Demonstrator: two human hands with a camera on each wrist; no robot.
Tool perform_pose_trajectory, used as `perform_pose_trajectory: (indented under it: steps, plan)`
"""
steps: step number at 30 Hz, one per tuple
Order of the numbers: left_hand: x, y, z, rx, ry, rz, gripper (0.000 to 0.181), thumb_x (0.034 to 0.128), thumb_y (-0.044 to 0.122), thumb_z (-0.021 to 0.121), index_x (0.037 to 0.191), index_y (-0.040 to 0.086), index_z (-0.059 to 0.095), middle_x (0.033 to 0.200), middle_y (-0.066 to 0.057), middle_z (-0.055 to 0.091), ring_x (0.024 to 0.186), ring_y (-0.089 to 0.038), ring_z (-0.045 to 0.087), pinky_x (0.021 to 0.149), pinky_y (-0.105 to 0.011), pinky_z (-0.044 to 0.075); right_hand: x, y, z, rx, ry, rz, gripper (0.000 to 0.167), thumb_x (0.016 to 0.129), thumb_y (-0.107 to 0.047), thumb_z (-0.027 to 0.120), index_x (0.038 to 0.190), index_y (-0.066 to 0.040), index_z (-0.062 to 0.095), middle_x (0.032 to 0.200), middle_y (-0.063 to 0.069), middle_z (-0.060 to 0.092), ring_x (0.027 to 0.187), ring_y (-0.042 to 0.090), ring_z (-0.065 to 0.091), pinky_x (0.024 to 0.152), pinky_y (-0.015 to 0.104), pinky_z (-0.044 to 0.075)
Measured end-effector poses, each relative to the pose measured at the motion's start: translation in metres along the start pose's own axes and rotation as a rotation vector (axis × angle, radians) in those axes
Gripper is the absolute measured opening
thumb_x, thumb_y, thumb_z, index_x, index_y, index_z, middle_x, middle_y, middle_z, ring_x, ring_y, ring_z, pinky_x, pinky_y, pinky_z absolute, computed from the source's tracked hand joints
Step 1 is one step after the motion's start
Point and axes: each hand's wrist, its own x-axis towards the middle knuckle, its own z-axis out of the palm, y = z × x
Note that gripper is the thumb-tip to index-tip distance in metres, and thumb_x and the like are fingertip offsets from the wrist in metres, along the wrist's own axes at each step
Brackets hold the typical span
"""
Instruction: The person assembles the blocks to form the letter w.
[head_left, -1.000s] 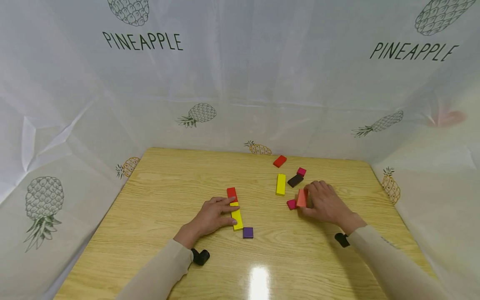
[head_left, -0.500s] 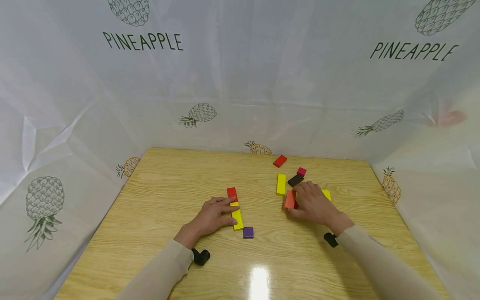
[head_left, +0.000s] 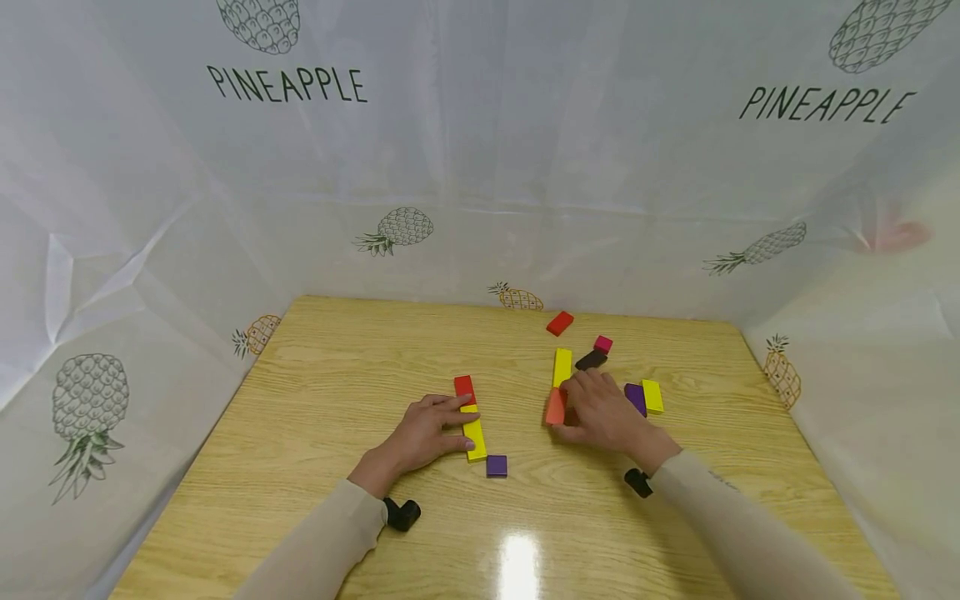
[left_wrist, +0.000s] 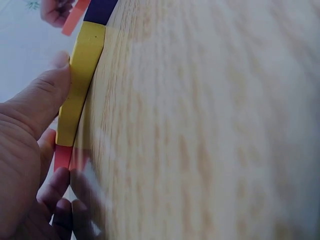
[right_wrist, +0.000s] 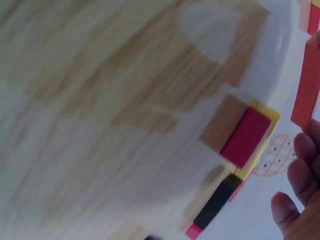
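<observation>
In the head view my left hand (head_left: 422, 433) lies with its fingertips on a red block (head_left: 464, 386) and a yellow block (head_left: 474, 442), which stand end to end. Its thumb touches the yellow block's side in the left wrist view. A small purple block (head_left: 497, 466) sits at the yellow block's near end. My right hand (head_left: 611, 417) pinches an orange block (head_left: 556, 406) between thumb and fingers, just in front of another yellow block (head_left: 562, 367). The right wrist view shows the orange block (right_wrist: 307, 85) clear of the table, and a magenta block (right_wrist: 246, 137) that the head view hides.
Behind my right hand lie a black block (head_left: 592, 359), a small magenta block (head_left: 603, 343) and, farther back, a red block (head_left: 560, 322). To its right are a purple block (head_left: 636, 397) and a yellow block (head_left: 653, 397). A patterned white sheet (head_left: 465, 167) stands behind the wooden table (head_left: 360, 350).
My right hand has moved left with the orange block. The purple and yellow blocks at the right have come into view, while the nearer magenta block has become hidden in the head view. My left hand stays put.
</observation>
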Motion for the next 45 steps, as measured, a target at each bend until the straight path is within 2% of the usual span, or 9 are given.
perform_pose_trajectory:
  steps: [10, 19, 26, 35, 45]
  plan:
    - [0.0, 0.0, 0.0, -0.008, -0.001, -0.003, 0.052, 0.0956, 0.045, 0.076, 0.144, 0.028, 0.068, 0.166, 0.006, 0.045, 0.15, -0.031, 0.04, 0.119, -0.065, 0.027, 0.008, -0.017, 0.004, -0.003, -0.049, -0.002, 0.057, 0.088, -0.052, 0.075, 0.116, -0.003, 0.066, 0.11, 0.011, 0.065, 0.11, 0.033, 0.057, 0.094, 0.051, 0.049]
    - [0.0, 0.0, 0.0, -0.01, -0.001, -0.006, 0.052, 0.0957, 0.045, 0.076, 0.144, 0.028, 0.068, 0.166, 0.006, 0.045, 0.15, -0.031, 0.04, 0.119, -0.065, 0.027, 0.008, -0.025, 0.008, -0.062, -0.035, -0.04, 0.056, 0.088, -0.056, 0.073, 0.112, -0.006, 0.065, 0.101, 0.007, 0.062, 0.093, 0.027, 0.052, 0.086, 0.043, 0.046]
    - [0.0, -0.001, 0.001, -0.004, 0.002, -0.003, 0.053, 0.0955, 0.045, 0.076, 0.144, 0.027, 0.067, 0.166, 0.007, 0.045, 0.15, -0.031, 0.039, 0.119, -0.064, 0.027, 0.009, -0.03, 0.009, -0.06, -0.044, -0.042, 0.058, 0.089, -0.057, 0.072, 0.114, -0.004, 0.066, 0.105, 0.009, 0.064, 0.097, 0.029, 0.056, 0.091, 0.047, 0.048]
    - [0.0, -0.001, 0.0, -0.014, -0.001, 0.002, 0.053, 0.0955, 0.045, 0.076, 0.145, 0.028, 0.067, 0.166, 0.007, 0.044, 0.151, -0.032, 0.039, 0.119, -0.064, 0.026, 0.012, -0.035, 0.01, -0.06, -0.071, -0.049, 0.058, 0.09, -0.057, 0.071, 0.117, -0.005, 0.067, 0.107, 0.008, 0.065, 0.096, 0.027, 0.055, 0.088, 0.044, 0.047]
    - [0.0, -0.002, 0.001, -0.018, -0.004, -0.004, 0.054, 0.0949, 0.043, 0.077, 0.145, 0.028, 0.067, 0.166, 0.008, 0.044, 0.151, -0.031, 0.039, 0.121, -0.064, 0.025, 0.014, -0.044, 0.009, -0.038, -0.09, -0.057, 0.056, 0.09, -0.056, 0.07, 0.116, -0.006, 0.067, 0.109, 0.007, 0.066, 0.099, 0.027, 0.058, 0.092, 0.048, 0.049]
